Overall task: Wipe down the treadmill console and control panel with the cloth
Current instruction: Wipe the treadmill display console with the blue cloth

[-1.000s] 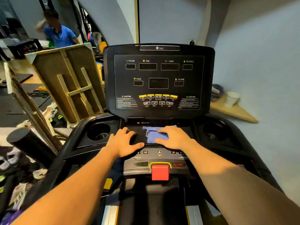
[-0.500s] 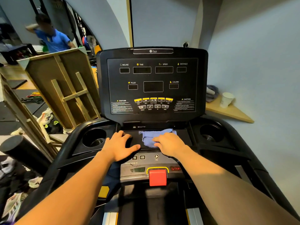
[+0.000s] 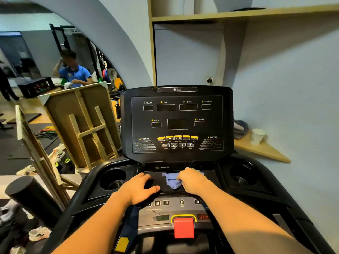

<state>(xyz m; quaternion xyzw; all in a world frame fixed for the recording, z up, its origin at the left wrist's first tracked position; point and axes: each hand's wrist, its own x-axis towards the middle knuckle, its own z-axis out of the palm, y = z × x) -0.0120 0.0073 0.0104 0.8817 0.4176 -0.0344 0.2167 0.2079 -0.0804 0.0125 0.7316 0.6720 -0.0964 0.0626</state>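
Observation:
The black treadmill console [image 3: 177, 123] stands upright ahead, with dark displays and yellow buttons. Below it lies a flat black tray, then the control panel [image 3: 166, 203] with numbered keys and a red stop button [image 3: 184, 227]. A crumpled light blue cloth [image 3: 172, 181] rests on the tray. My right hand [image 3: 192, 181] grips the cloth's right part, fingers curled over it. My left hand [image 3: 140, 189] lies flat on the tray's left side, fingers spread, holding nothing.
Round cup holders [image 3: 112, 179] [image 3: 241, 176] flank the tray. A wooden shelf [image 3: 260, 149] at right carries a paper cup [image 3: 257, 136] and folded cloths. Wooden frames [image 3: 82, 125] lean at left, with a black foam roller [image 3: 27, 197], shoes on the floor and a person in blue behind.
My right hand has bunched the cloth and shifted slightly right on the tray. The view has tilted upward, showing an overhead shelf. My left hand stays put.

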